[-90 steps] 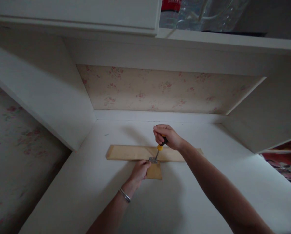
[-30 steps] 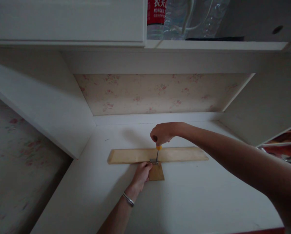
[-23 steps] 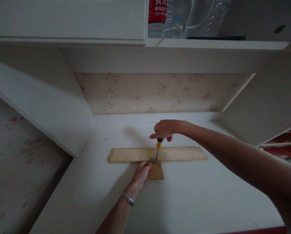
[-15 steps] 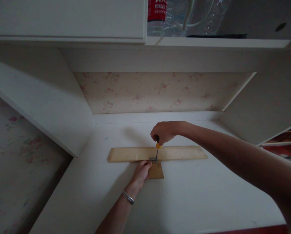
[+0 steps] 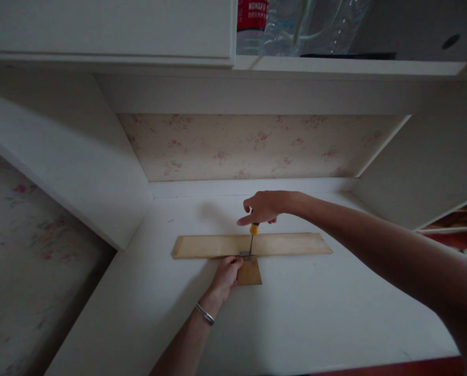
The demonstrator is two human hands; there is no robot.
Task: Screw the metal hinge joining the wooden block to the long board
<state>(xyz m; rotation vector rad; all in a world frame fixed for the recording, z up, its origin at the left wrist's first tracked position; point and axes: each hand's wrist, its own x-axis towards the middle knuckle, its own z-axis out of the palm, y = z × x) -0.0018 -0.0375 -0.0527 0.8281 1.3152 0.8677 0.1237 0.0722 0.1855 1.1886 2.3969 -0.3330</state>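
Observation:
A long pale wooden board (image 5: 210, 246) lies across the white desktop, with a smaller brown wooden piece (image 5: 249, 272) against its near edge. A small metal hinge (image 5: 246, 255) sits where the two meet. My left hand (image 5: 226, 274), a silver bangle at its wrist, is closed on the small piece's left side, thumb by the hinge. Above the board, my right hand (image 5: 261, 208) is on the handle of a yellow-and-black screwdriver (image 5: 254, 230), its thumb and forefinger loosened and apart. The screwdriver stands nearly upright, its tip at the hinge. The palm hides the handle's top.
White side panels (image 5: 77, 151) flank the desktop (image 5: 315, 308). Overhead, a white cabinet (image 5: 108, 31) adjoins an open shelf (image 5: 351, 66) holding clear plastic bottles (image 5: 284, 31), one with a red label. Floral wallpaper (image 5: 237, 146) covers the back wall.
My right hand's fingers have loosened from around the screwdriver handle, with thumb and forefinger now spread. My left hand, boards and hinge keep their places; the view has shifted slightly.

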